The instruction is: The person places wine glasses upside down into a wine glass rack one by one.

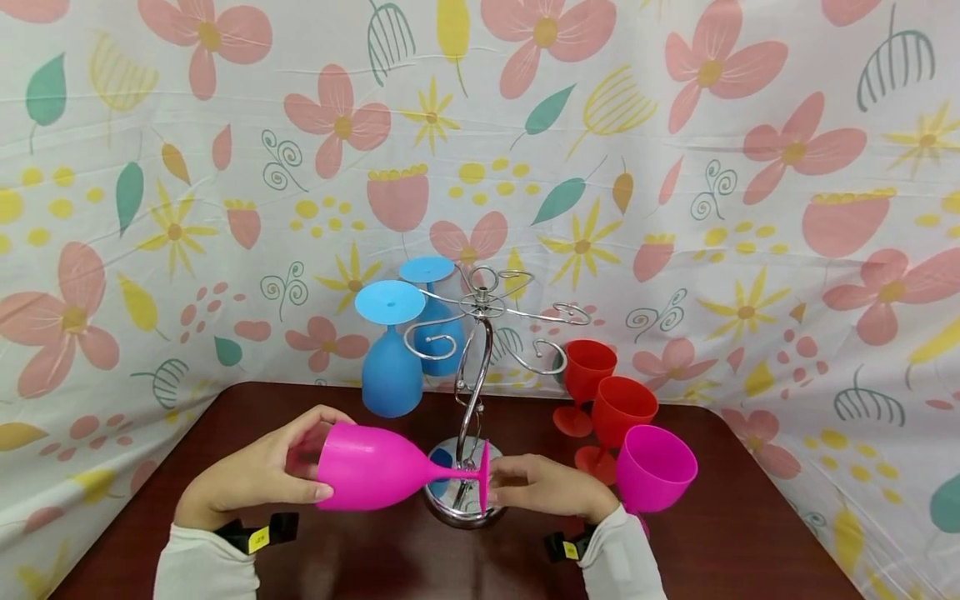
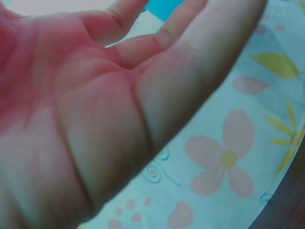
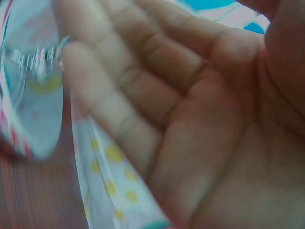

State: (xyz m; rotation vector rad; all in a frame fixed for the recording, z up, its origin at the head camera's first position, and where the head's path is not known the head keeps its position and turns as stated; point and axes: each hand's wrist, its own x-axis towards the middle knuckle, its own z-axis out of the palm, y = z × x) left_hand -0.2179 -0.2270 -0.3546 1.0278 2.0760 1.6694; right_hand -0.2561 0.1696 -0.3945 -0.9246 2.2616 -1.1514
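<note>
A magenta goblet [image 1: 375, 468] lies on its side in the air, just in front of a chrome hanging rack [image 1: 480, 350]. My left hand [image 1: 327, 455] grips the bowl, thumb on top and fingers underneath. The goblet's round foot [image 1: 484, 477] is pinched by the fingertips of my right hand [image 1: 497, 482], close to the rack's base [image 1: 459, 512]. Two blue goblets [image 1: 392, 358] hang upside down from the rack's left arms. Both wrist views are filled by a blurred palm; the goblet does not show in them.
Two red goblets [image 1: 615, 412] and another magenta goblet [image 1: 656, 468] stand on the dark brown table [image 1: 735, 533] to the right of the rack. A flowered cloth [image 1: 675, 167] closes off the back and sides. The rack's right arms [image 1: 558, 321] carry nothing.
</note>
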